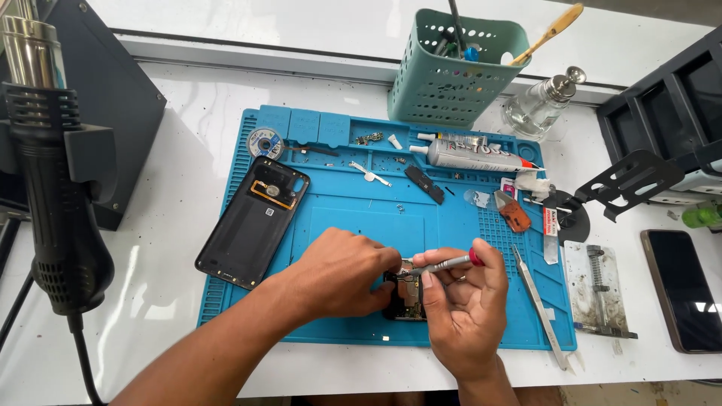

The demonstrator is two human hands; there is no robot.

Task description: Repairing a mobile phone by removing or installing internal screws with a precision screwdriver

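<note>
Pinched in the right hand (465, 297), screwdriver (444, 264) lies sideways, tip seemingly left toward phone (406, 297).

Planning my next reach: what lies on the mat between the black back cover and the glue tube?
In the head view, between the back cover and the glue tube lie a small white strip and scattered screws on the blue mat.

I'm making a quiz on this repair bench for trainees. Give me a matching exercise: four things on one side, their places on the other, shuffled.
Things:
1. screwdriver
2. back cover
3. tweezers
4. basket

Places:
A. behind the blue mat, on the white table
B. in the right hand
C. over the mat's left edge
D. on the mat's right side

Pairs: 1-B, 2-C, 3-D, 4-A
</note>
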